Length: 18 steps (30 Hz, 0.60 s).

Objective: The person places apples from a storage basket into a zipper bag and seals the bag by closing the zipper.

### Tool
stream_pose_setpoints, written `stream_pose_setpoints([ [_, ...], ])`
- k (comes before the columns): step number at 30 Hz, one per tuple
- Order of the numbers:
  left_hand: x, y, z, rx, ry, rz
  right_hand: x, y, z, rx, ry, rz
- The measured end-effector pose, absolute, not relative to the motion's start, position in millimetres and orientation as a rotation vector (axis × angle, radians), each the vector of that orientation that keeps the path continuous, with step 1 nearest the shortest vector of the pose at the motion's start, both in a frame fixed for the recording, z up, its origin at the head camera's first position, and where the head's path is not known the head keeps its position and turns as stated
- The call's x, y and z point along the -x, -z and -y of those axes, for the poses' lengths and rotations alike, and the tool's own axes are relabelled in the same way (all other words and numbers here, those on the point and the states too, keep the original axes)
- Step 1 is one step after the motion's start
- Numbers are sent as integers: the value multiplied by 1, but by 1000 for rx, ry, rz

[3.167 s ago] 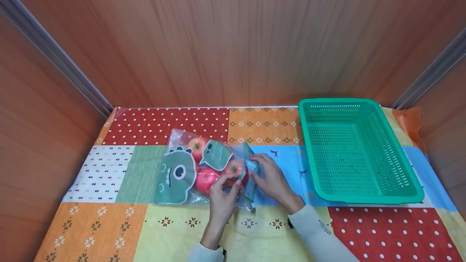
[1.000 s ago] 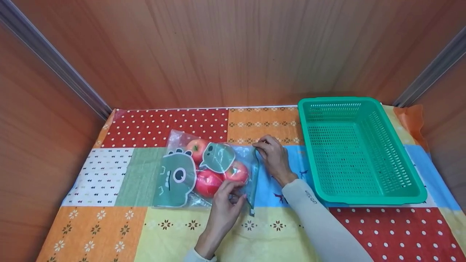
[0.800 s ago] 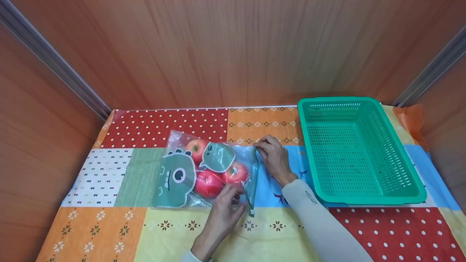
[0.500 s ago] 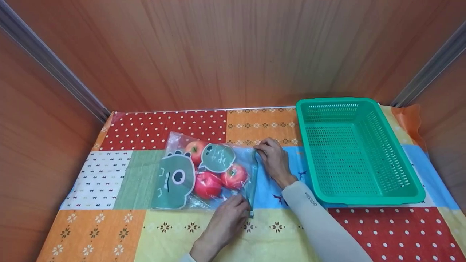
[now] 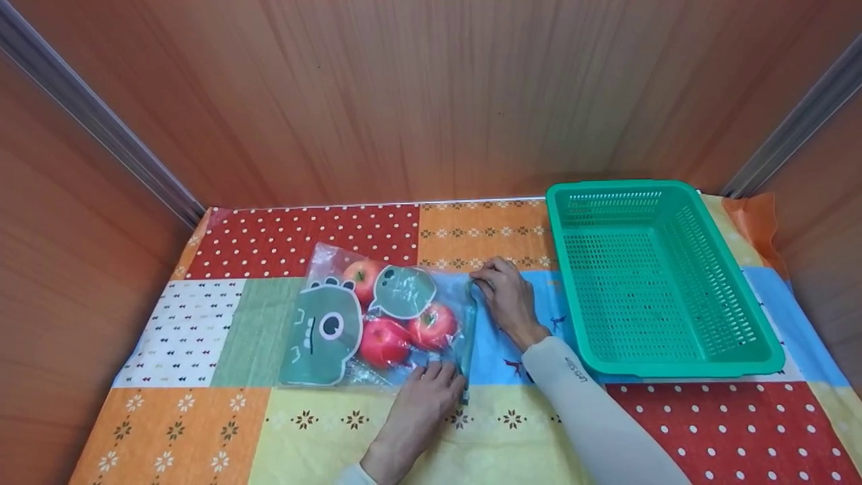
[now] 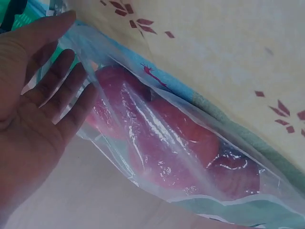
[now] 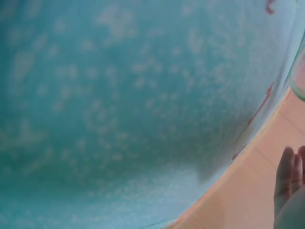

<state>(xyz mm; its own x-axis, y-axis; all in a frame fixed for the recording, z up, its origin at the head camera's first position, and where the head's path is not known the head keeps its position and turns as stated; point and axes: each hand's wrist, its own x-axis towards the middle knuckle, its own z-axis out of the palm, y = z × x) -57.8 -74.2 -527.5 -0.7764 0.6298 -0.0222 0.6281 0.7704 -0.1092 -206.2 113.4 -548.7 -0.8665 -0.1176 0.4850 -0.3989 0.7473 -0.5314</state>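
A clear zip bag (image 5: 367, 377) with a green cartoon monster print lies flat on the cloth, its zip edge (image 5: 469, 343) toward the right. Inside are red apples (image 5: 384, 342), three of them showing through the plastic. My right hand (image 5: 508, 296) pinches the far end of the zip edge. At the near end my left hand (image 5: 424, 404) holds the bag's corner, close by the small slider (image 5: 465, 397). In the left wrist view, the thumb and index finger are at the zip while the other fingers (image 6: 71, 86) lie against the plastic.
An upright green plastic basket (image 5: 673, 370) stands right of the bag, close to my right forearm. Patchwork cloth (image 5: 182, 431) covers the table. Wooden panels (image 5: 431, 101) close off the back and both sides. A piece of orange cloth (image 5: 754, 222) hangs at the back right.
My right hand has moved to the zip's far end and stayed there. My left hand has left the zip's middle, loosened, and come down to the near corner. The zip edge lies straighter.
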Motion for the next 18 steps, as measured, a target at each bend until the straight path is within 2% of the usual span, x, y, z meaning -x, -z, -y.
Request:
stream_pose_setpoints([
  [18, 59, 531, 74, 1060, -361, 2844, 204, 546, -112, -341, -944, 2573],
])
